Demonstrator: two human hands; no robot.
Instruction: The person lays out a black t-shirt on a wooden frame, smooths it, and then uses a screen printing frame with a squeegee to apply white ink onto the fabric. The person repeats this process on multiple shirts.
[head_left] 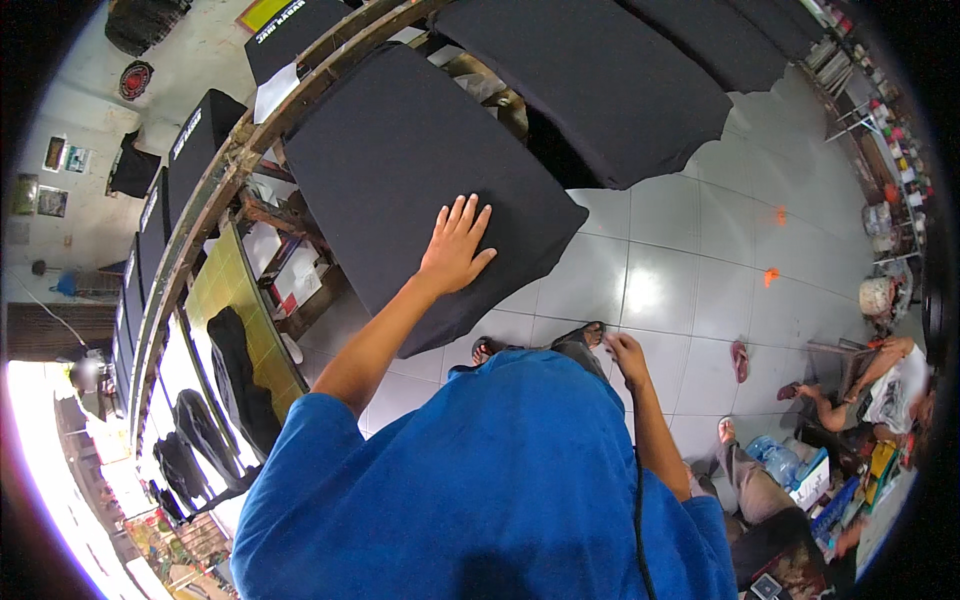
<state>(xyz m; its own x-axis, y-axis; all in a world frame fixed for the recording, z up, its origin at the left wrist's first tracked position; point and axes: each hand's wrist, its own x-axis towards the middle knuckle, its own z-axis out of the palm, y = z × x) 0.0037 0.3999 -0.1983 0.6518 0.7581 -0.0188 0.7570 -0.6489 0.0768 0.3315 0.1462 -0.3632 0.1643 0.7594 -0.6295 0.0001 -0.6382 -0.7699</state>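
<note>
Left hand (pixel 460 248) on black cloth (pixel 400 150); long axis toward lower right.

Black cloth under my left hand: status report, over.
Left hand flat on the cloth. Right hand off it, half-curled, grip unclear. Second black cloth alongside, across a gap.

The plain black cloth (pixel 400 150) lies spread flat and mostly smooth under the left hand (pixel 460 248), its near edge wavy
</note>
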